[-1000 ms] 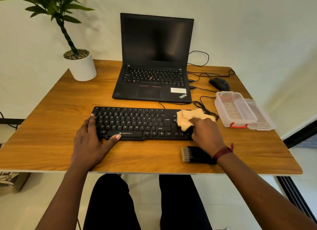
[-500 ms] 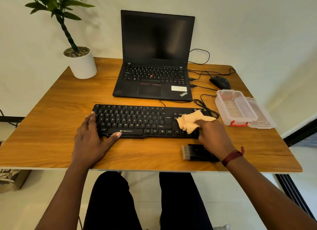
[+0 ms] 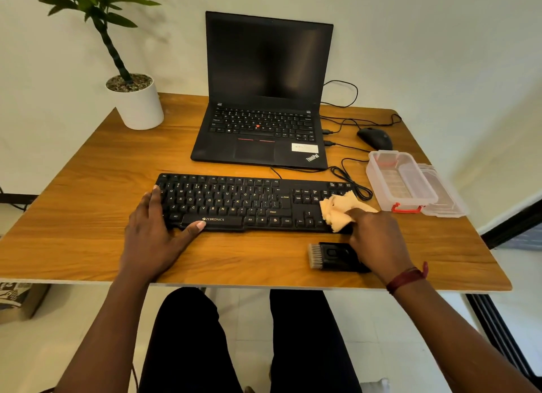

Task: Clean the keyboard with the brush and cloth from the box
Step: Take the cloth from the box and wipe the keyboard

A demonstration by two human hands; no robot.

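A black keyboard (image 3: 234, 202) lies across the wooden desk (image 3: 88, 187) in front of me. My left hand (image 3: 155, 234) rests flat on its left end, thumb against the front edge by the space bar. My right hand (image 3: 378, 240) grips a crumpled beige cloth (image 3: 337, 211) and presses it on the keyboard's right end, over the number pad. A black brush (image 3: 331, 255) with pale bristles lies on the desk just below the keyboard, partly under my right wrist. The clear plastic box (image 3: 399, 181) with a red latch stands open to the right.
An open black laptop (image 3: 264, 123) sits behind the keyboard. Right of the laptop are a black mouse (image 3: 375, 137) and loose cables (image 3: 349, 181). The box's clear lid (image 3: 445, 193) lies beside the box. A potted plant (image 3: 135, 99) stands at the back left corner.
My right hand has slid the cloth to the right along the keyboard, from the arrow keys onto the number pad. My left hand has stayed in place.
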